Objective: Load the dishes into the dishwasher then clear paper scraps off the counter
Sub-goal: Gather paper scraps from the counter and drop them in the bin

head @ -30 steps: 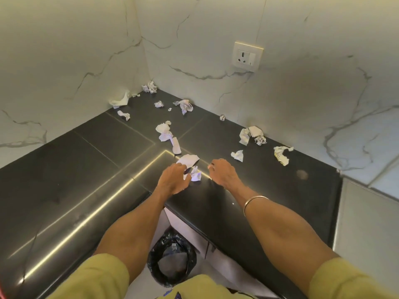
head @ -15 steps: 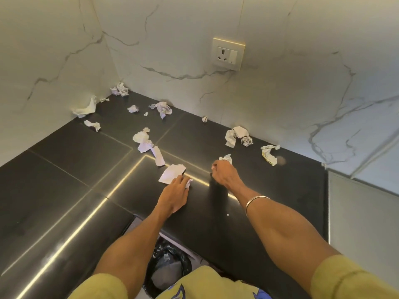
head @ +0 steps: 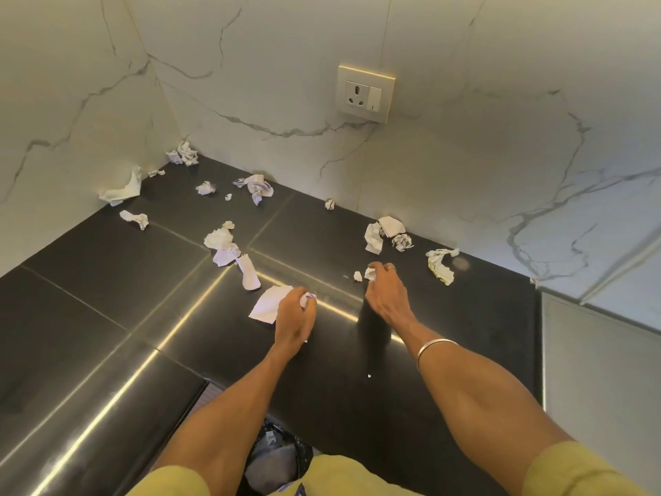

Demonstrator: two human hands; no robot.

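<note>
**Hands on scraps at the worktop's near edge**

Bin [head: 275, 460] with a black liner, just below the worktop's [head: 107, 281] near edge, partly hidden behind yellow sleeves [head: 572, 470].

Left hand [head: 295, 316] low over the dark worktop near the front edge, fingers curled round a small crumpled scrap [head: 307, 298], white with a trace of purple. Flat paper sheet [head: 270, 304] touching that hand's left side, lying on the worktop.

Right hand [head: 384, 291] a little farther in, ring on one finger, bangle [head: 437, 347] on the wrist, fingertips pinching a white crumpled scrap [head: 370, 273]. Tiny white bit [head: 357, 276] just beside it on the left.

Folded strip [head: 248, 272] and a cluster of crumpled pieces [head: 221, 245] farther back, near the middle seam of the worktop. Curled yellowish scrap [head: 440, 266] off to the right, near the back wall. Three pieces [head: 384, 232] together against the back wall, right of centre.

More scraps toward the far left corner: a small twist [head: 135, 219] near the left wall, a large creased piece [head: 121, 191] leaning on the left wall, a purple-printed wad [head: 256, 187] by the back wall, a small ball [head: 206, 188] beside it, another wad [head: 185, 153] right in the corner.

Wall socket [head: 365, 93] on the marble back wall, above the worktop.
</note>
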